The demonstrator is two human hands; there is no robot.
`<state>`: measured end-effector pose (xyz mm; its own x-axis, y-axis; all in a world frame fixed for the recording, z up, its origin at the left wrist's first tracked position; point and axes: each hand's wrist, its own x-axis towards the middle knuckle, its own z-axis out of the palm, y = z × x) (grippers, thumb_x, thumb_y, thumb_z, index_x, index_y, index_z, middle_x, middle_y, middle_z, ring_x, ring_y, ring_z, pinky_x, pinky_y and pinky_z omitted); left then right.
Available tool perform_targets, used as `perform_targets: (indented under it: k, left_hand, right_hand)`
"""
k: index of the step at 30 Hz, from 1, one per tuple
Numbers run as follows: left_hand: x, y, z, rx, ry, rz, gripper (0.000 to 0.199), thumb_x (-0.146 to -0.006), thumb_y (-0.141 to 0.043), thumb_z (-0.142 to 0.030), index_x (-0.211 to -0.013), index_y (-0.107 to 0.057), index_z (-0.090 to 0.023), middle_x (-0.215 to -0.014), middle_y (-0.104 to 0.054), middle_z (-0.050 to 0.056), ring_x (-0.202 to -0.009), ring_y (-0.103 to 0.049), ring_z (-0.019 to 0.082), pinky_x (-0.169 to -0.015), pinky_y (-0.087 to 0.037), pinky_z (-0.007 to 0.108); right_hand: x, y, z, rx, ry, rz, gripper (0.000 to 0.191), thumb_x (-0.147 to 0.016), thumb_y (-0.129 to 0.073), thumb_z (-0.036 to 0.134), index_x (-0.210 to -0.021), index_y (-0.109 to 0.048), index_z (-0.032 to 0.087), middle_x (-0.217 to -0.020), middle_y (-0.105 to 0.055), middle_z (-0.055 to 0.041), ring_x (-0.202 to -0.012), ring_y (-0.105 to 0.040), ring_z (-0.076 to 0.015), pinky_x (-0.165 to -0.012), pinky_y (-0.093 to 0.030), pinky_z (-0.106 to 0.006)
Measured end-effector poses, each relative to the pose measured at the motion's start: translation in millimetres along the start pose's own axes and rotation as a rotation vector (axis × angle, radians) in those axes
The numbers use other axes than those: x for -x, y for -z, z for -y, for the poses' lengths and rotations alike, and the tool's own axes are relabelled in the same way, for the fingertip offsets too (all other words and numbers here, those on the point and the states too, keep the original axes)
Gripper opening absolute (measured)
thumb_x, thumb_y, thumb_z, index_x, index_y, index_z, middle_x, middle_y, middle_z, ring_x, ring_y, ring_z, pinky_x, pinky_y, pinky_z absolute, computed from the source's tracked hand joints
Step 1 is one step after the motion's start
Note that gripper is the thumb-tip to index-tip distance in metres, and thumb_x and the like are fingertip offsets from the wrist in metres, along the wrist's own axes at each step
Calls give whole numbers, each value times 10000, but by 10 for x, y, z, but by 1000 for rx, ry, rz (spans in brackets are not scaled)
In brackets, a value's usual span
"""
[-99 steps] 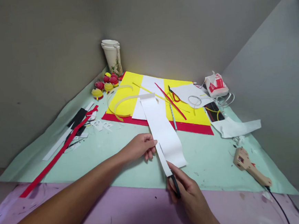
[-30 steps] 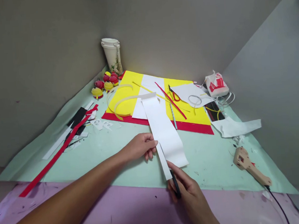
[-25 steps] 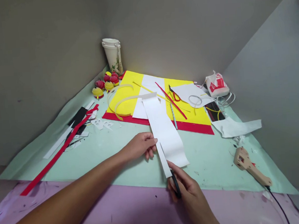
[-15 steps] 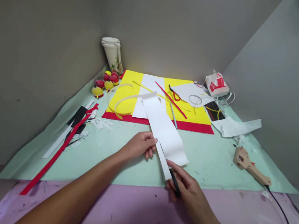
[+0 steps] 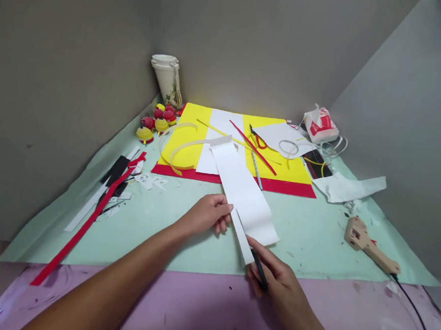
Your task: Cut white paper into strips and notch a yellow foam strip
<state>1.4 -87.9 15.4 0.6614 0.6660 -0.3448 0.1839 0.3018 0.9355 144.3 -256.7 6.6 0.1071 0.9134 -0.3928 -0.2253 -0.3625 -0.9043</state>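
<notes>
A long white paper sheet reaches from the yellow sheets toward me, with a slit near its left edge that sets off a narrow strip. My left hand pinches the sheet's left edge beside the slit's far end. Black-handled scissors are held in my right hand at the sheet's near end; their blades are mostly hidden by the paper and fingers.
Yellow, white and red sheets lie behind, with orange-handled pliers on them. A glue gun lies right, red strips left. Small red and yellow lanterns and a white cup stand at the back.
</notes>
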Motion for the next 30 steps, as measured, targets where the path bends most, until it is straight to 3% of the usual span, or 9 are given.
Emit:
perform_targets:
  k: [30]
  left_hand:
    - [-6,7,15,-21,-8,19,235,-823,-584,-349,-711,-503,-159,-641,-607,2,-457,-557,81,-405,-440,188]
  right_hand:
    - [17,-37,41,-20,6,-34,601,-834,-620,521,-1341,-562,205,-602,-455,49,-503,-392,-105,-509,-343,-255]
